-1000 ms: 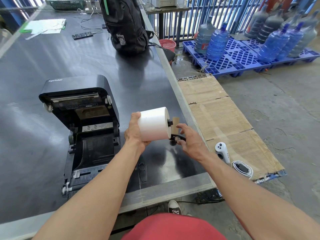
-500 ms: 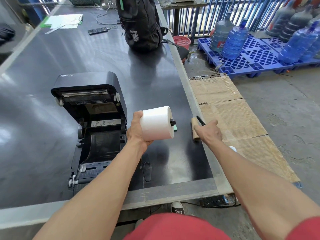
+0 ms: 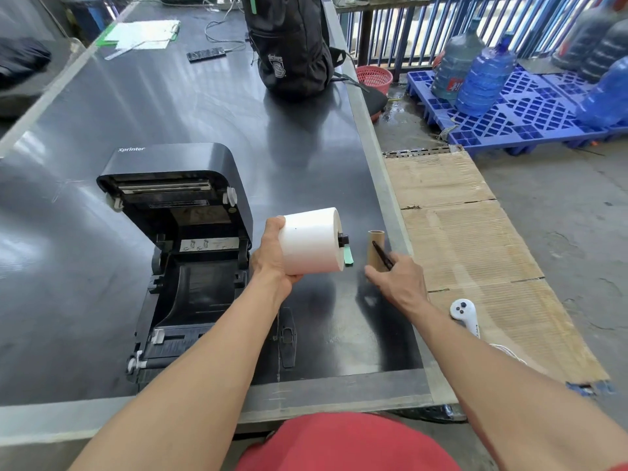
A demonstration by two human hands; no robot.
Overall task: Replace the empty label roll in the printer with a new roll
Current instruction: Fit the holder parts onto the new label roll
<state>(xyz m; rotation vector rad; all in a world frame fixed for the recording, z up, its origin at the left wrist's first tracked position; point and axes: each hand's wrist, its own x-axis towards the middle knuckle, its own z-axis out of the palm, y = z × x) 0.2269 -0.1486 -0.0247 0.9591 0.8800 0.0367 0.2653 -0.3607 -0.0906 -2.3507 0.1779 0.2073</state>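
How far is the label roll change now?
Done: printer lid is open, its bay empty, and the empty cardboard core lies on the table. In hand: the left hand holds the new label roll on its spindle. Left: seat the roll, close the lid.

Concrete floor (image 3: 560, 198), blue railing (image 3: 424, 28), daylight.

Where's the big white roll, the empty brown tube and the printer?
New label roll (image 3: 311, 244), head view, on its white curved side.
Empty cardboard core (image 3: 373, 248), head view, on its brown side.
Printer (image 3: 176, 158), head view, on its raised lid.
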